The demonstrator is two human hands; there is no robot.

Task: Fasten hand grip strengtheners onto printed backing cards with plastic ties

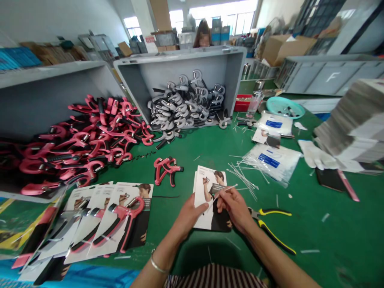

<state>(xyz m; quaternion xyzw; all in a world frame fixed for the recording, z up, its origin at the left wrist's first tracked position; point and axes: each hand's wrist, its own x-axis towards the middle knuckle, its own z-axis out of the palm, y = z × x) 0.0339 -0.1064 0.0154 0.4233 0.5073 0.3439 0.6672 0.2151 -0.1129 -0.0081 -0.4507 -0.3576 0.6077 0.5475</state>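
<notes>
A printed backing card (200, 190), one of a small stack, lies in front of me. My left hand (189, 214) grips its left edge, with the thumb on top and the fingers partly hidden. Over the card's right side, my right hand (235, 208) pinches a thin white cable tie (235, 185). A pink and black hand grip strengthener (168, 170) rests just beyond the card. To the right of my right hand are yellow and black cutting pliers (274, 230). Several carded pink hand grips (127, 222) overlap at the left.
Tipped grey crates hold pink grips (99, 140) and grey grips (183, 106). Loose cable ties (244, 176) spill from a plastic bag (274, 160) at right. Beyond are a glove (316, 154), a phone (330, 180) and a tall card stack (354, 116). Another person sits behind the crates.
</notes>
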